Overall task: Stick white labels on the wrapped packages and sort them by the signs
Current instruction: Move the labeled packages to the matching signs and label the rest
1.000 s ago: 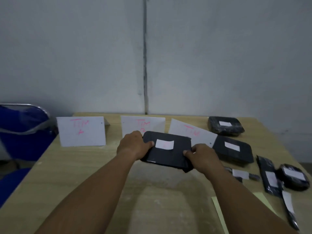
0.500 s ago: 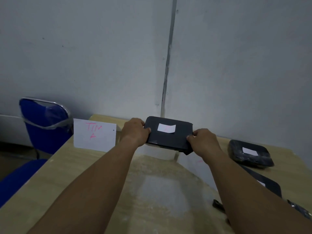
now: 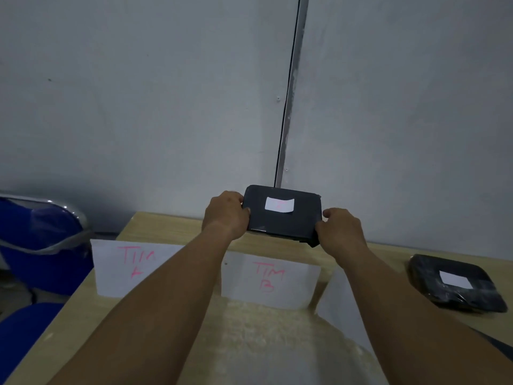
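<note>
- Grey wall (image 3: 166, 107) fills the upper view, with a dark vertical seam (image 3: 288, 107) running down it to the far edge of a pale wooden worktop (image 3: 166, 226).
- Both arms reach forward over the worktop. The left hand (image 3: 226, 215) grips the left end of a black wrapped package (image 3: 280, 225), fingers curled round its edge.
- The right hand (image 3: 340, 229) grips the package's right end in the same way, thumb on top near the corner.
- The package sits level between the two hands, over the far part of the worktop and just below the seam. I cannot tell whether its underside touches the wood.
- A white label (image 3: 279, 204) is stuck on the package's top face, with faint pink marks too blurred to read.
- Nearer the person, a white sign marked TIM A (image 3: 125, 268) stands at the left, and a sign marked TIM B (image 3: 269, 279) stands almost straight below the held package.
- A third sign (image 3: 337, 301) stands to the right of it, its writing hidden by the right arm.
- Well apart to the right, a second package (image 3: 433, 276) lies flat on the worktop with its own label (image 3: 455, 279).
- A blue chair (image 3: 41, 237) stands off the left edge.
</note>
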`<state>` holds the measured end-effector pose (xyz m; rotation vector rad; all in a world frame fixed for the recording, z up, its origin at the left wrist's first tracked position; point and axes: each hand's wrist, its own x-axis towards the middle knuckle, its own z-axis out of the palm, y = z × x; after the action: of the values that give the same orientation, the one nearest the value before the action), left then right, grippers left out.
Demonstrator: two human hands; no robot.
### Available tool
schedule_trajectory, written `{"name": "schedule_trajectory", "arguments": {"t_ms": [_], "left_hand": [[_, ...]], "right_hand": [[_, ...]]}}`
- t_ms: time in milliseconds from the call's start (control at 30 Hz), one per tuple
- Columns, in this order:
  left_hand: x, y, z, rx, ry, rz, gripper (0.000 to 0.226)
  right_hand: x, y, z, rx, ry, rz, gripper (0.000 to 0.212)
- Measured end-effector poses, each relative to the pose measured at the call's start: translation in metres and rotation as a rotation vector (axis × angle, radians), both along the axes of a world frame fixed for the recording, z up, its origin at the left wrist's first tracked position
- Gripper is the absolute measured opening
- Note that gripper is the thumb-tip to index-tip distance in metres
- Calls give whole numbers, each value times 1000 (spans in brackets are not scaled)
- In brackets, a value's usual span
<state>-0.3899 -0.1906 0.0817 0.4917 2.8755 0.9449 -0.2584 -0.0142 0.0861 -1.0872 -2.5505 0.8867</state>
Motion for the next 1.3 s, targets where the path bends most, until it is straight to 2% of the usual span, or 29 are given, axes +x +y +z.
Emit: {"name": "schedule_trajectory", "arguments": {"t_ms": [133, 300, 533, 633, 700, 833, 967, 1200, 1300], "left_hand": [[-25, 9, -15, -45, -42, -34, 22], [-45, 12, -38, -224, -121, -87, 21], [-57, 18, -61, -350, -255, -131, 24], [-59, 20, -73, -396, -307, -181, 28], [-60, 22, -80, -407, -356, -215, 27], [-61, 25, -88, -396, -428, -240, 9], [-62, 28, -95, -342, -435, -209, 25], [-57, 23, -101, -380, -568, -266, 21], [-55, 24, -94, -308, -580, -232, 20]], "right_hand": [[-21, 8, -12, -30, -96, 5, 30], [-37, 12, -36, -65, -307, 77, 26], [-51, 17, -58, -148, -448, 84, 21], [-55, 17, -64, -151, -551, 141, 7], [-56, 17, -66, -177, -588, 152, 6], [-56, 22, -78, -314, -471, 56, 17], [-57, 25, -87, -404, -432, 19, 11], [-53, 30, -99, -502, -405, -1, 23], [-53, 32, -99, -481, -387, 12, 27]]}}
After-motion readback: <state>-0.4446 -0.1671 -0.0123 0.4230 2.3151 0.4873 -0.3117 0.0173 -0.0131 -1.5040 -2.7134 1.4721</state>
